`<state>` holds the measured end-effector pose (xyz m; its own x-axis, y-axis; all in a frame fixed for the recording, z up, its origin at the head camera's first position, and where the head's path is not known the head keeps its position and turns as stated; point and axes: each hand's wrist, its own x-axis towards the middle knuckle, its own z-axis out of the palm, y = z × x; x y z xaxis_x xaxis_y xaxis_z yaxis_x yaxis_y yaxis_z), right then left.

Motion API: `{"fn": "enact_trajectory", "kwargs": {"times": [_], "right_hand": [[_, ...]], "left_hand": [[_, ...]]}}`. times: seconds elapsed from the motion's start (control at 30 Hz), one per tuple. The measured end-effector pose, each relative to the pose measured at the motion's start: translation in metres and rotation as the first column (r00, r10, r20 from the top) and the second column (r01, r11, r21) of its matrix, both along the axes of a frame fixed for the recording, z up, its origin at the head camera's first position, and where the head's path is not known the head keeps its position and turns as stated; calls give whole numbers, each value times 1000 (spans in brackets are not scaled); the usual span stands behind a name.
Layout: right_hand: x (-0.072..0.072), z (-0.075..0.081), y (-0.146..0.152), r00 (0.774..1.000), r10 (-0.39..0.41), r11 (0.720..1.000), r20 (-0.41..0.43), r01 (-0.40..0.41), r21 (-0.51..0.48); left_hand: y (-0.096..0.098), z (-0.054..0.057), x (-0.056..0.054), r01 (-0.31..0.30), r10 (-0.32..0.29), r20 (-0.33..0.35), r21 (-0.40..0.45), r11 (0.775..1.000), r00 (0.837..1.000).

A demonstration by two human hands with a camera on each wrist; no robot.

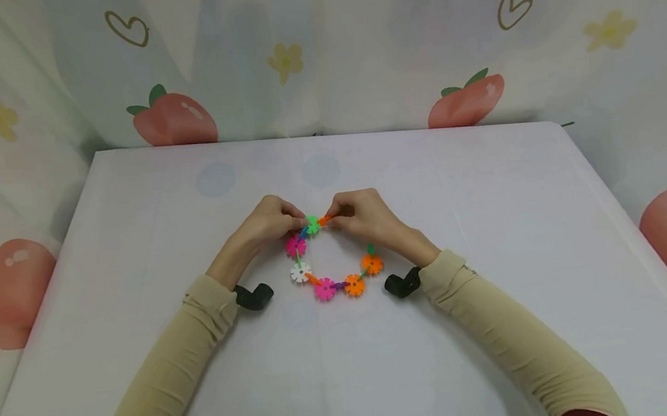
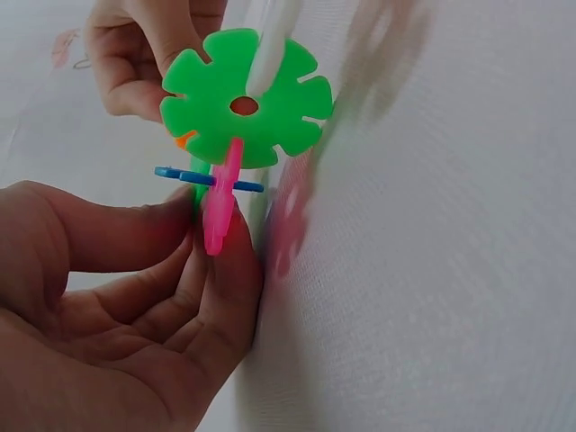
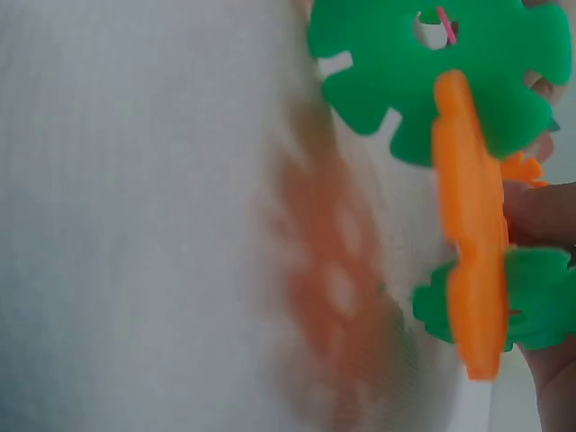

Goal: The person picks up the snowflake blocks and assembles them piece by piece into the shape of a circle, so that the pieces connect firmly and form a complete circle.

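Observation:
A curved chain of slotted snowflake discs lies between the hands, with a gap at its right side. My left hand (image 1: 271,219) pinches the light-green disc (image 1: 313,225) at the chain's upper left end. Across from it, my right hand (image 1: 366,214) pinches an orange disc (image 1: 324,221) whose edge meets the green one. Along the chain come a blue disc (image 1: 303,234), pink disc (image 1: 296,246), white disc (image 1: 300,272) and lower pink disc (image 1: 325,290). At its other end, a dark-green disc (image 3: 441,117) joins an orange disc (image 3: 472,234), below the right hand.
A white-covered table (image 1: 328,373) spreads around the hands. Behind it hangs a curtain (image 1: 364,46) printed with fruit, hearts and flowers. Black wrist devices (image 1: 255,297) sit by both sleeve cuffs.

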<state>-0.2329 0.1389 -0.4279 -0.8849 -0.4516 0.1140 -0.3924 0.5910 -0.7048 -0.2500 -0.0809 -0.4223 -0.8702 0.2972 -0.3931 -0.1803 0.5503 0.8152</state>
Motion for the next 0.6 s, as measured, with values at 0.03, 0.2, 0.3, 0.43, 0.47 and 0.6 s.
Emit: {"fn": "enact_trajectory", "kwargs": {"times": [0.03, 0.2, 0.3, 0.43, 0.47, 0.6], "right_hand": [[0, 0, 0, 1000, -4, 1000, -5, 4, -2], [1, -1, -3, 1000, -17, 1000, -23, 17, -6], [0, -2, -5, 999, -23, 1000, -36, 22, -6], [0, -2, -7, 998, -24, 1000, -61, 24, -1], [0, -3, -7, 998, -23, 1000, -62, 23, -4], [0, -3, -7, 997, -8, 1000, -71, 7, -8]], "left_hand": [[0, 0, 0, -1, 1, -1, 0, 1000, 1000], [1, -1, 0, -13, 13, 0, -3, 1000, 1000], [1, -1, 0, -19, 19, 3, 2, 1000, 1000], [1, -1, 0, -24, 24, 1, 7, 1000, 1000], [1, -1, 0, -25, 25, 0, 4, 1000, 1000], [4, -1, 1, -31, 31, -5, -7, 1000, 1000]]}}
